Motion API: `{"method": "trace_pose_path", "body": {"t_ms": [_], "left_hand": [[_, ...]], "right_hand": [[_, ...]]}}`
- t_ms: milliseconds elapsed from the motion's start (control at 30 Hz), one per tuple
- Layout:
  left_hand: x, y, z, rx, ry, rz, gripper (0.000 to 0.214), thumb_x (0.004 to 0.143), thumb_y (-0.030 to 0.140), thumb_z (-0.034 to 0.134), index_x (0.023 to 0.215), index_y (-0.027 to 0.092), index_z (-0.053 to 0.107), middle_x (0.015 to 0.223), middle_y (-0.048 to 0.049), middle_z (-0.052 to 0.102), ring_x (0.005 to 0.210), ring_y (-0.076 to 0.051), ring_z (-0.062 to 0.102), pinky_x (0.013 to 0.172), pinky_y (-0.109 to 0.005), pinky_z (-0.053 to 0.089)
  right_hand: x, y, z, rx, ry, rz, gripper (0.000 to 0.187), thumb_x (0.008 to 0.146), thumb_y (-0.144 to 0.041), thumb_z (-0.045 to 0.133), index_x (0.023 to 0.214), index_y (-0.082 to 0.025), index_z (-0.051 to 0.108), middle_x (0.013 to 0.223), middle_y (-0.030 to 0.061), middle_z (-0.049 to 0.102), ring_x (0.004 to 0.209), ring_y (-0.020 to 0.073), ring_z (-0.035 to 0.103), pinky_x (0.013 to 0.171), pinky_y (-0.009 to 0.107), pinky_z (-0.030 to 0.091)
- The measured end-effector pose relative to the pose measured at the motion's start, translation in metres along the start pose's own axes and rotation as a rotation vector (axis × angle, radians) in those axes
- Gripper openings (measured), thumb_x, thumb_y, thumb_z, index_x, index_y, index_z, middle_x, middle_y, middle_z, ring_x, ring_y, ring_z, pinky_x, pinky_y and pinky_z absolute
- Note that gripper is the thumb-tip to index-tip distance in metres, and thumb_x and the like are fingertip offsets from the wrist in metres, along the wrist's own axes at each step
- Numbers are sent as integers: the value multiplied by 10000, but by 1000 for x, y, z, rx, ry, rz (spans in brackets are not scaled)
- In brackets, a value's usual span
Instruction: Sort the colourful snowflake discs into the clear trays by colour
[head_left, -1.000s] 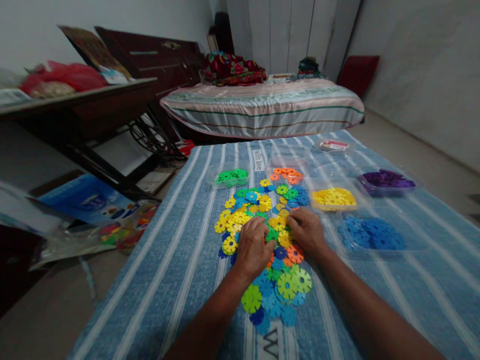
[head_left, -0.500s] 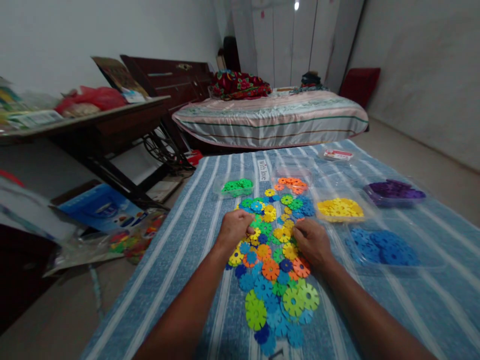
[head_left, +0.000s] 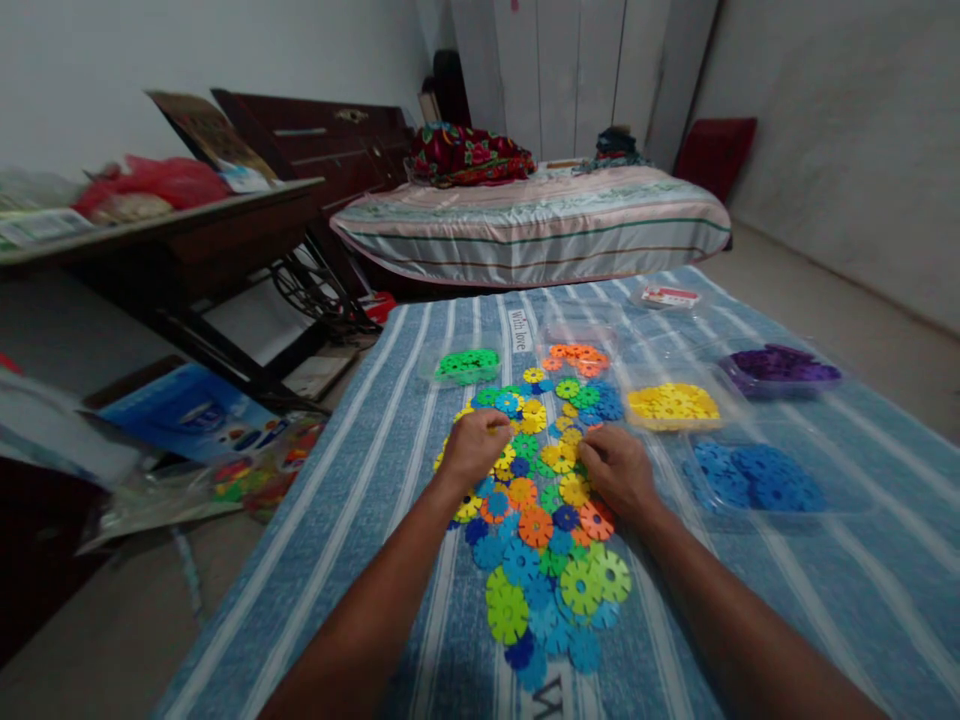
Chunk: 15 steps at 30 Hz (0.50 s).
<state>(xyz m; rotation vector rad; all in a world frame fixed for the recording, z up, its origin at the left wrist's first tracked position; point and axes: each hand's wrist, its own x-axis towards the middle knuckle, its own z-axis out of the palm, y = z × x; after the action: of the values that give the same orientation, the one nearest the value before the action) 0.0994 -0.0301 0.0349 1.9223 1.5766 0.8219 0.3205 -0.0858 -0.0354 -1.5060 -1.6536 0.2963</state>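
A long pile of notched plastic snowflake discs in green, yellow, orange and blue lies on the striped cloth. My left hand is over the pile's left side, fingers pinched, with a bit of a yellow snowflake disc showing at the fingertips. At the right edge of the pile, my right hand has its fingers curled together beside yellow discs. Whatever its fingertips may hold is hidden.
Clear tubs hold sorted discs: green, orange, yellow, purple and blue. A small clear container with a red-and-white label stands at the far edge. Beyond are a bed and a sewing table.
My left hand has shifted slightly at the pile, and yellow now shows at its fingertips. My right hand stays by the pile's right edge. The view has tilted down a little.
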Motion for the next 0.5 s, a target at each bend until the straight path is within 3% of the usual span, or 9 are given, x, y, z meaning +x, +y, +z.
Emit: {"method": "trace_pose_path", "body": {"t_ms": [100,167,333,500], "left_hand": [[-12,-2,12,308,-26,234,106,722,224,646,808,195,702,980,-75,714,1000,-249,633,953,-413,490],[-17,0,17,453,-46,306,121,737,240,669,843,190,699,1069,-110,689,1084,-286,593,972,-453,477],[-24,9,26,627,-87,280,140,780,288,674,853,169,684,1146,-158,645,1148,-338,545,957,-496,460],[-26,14,31,670,-101,265,120,804,270,653,822,156,686,1077,-157,655,1124,-341,551,929,-483,458]], "right_hand": [[0,0,0,2,3,-2,234,853,-296,512,697,-212,665,737,30,643,727,175,564,698,298,372],[0,0,0,-6,4,-2,234,851,-294,511,697,-213,667,744,32,647,741,180,571,709,301,375],[0,-1,-1,2,5,-5,239,855,-296,511,700,-211,671,755,36,658,756,189,582,718,308,379],[-1,-1,-1,13,5,7,238,856,-300,512,702,-212,670,750,34,655,750,186,580,718,306,383]]}}
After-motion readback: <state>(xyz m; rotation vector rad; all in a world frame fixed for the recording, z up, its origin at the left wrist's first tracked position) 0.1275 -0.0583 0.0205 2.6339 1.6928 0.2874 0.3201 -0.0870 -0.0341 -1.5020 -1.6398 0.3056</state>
